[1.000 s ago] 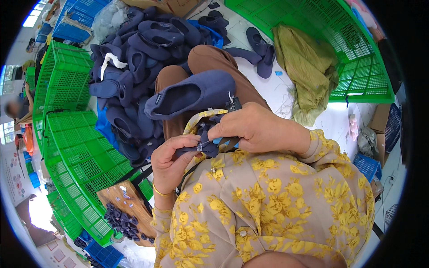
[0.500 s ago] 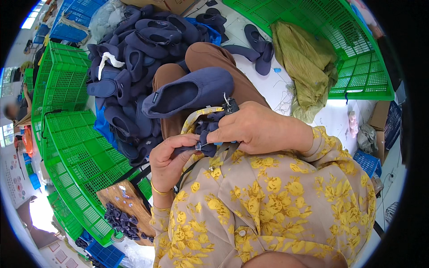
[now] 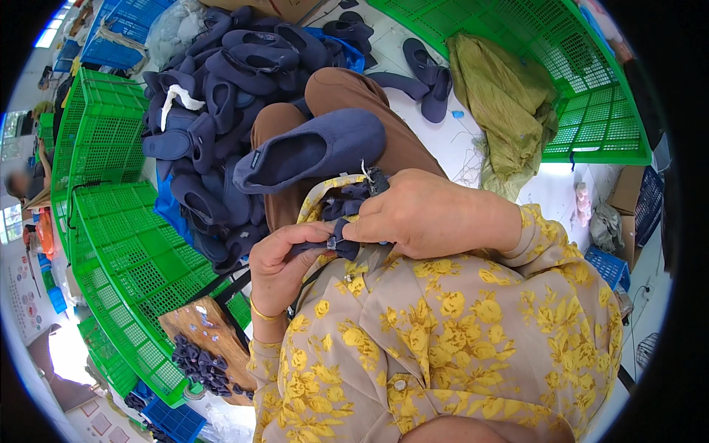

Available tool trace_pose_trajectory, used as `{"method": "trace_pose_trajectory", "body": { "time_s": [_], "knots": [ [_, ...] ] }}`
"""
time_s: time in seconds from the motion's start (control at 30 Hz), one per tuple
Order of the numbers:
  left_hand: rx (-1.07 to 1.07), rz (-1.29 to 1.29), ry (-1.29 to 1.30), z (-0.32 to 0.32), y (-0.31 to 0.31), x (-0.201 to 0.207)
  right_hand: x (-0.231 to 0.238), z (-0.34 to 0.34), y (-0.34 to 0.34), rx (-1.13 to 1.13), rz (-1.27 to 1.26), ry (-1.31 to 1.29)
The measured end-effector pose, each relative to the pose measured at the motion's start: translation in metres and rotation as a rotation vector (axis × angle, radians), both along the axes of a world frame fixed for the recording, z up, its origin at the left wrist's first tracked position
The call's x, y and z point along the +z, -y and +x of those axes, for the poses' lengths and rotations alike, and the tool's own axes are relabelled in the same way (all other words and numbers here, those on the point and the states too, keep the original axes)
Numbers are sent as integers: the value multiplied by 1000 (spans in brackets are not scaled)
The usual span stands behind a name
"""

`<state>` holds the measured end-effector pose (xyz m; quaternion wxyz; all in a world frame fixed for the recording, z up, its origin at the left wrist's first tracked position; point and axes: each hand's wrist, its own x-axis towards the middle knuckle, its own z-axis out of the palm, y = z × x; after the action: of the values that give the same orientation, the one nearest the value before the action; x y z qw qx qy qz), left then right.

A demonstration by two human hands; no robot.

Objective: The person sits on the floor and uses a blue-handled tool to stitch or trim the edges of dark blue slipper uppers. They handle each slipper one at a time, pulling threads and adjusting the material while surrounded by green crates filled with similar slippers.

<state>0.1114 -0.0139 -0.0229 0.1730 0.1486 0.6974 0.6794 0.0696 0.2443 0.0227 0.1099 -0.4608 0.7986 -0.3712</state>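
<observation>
My left hand (image 3: 283, 267), a yellow bracelet at its wrist, pinches one end of a small navy fabric bow (image 3: 344, 241). Closed over the bow's other side are the fingers of my right hand (image 3: 436, 215). Something grey, partly hidden, shows below the right hand; its kind is unclear. Just beyond both hands, a pouch with yellow-patterned trim (image 3: 319, 193) holds more navy fabric pieces. Across my brown-trousered knees rests a navy slipper (image 3: 317, 151), its opening facing up, touched by neither hand.
A heap of navy slippers (image 3: 244, 66) lies ahead to the left. Green crates (image 3: 133, 244) flank me on the left, another green crate (image 3: 598, 125) far right beside an olive sack (image 3: 502, 103). Navy bows (image 3: 199, 365) sit on a wooden board (image 3: 199, 321). Another person is at far left.
My right hand has turned slightly over the bow, and the grey blades seen below it before are now mostly covered. The left hand keeps its pinch; the slipper barely shifts.
</observation>
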Motion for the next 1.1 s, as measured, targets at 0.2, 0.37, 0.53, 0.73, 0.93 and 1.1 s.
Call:
{"method": "trace_pose_trajectory", "body": {
  "time_s": [0.2,0.37,0.53,0.73,0.93,1.1],
  "knots": [
    [70,36,93,1,-4,4,2,-1,0,10,52,14],
    [51,14,57,0,-3,2,4,-1,0,27,76,18],
    [44,-17,17,0,-4,1,6,-1,1,58,129,17],
    [26,24,81,1,-7,2,2,-2,3,82,152,28],
    [44,20,177,6,-8,4,-23,-3,2,78,-42,189],
    [100,88,267,10,-10,2,-31,-3,4,50,-172,347]
  ]
}}
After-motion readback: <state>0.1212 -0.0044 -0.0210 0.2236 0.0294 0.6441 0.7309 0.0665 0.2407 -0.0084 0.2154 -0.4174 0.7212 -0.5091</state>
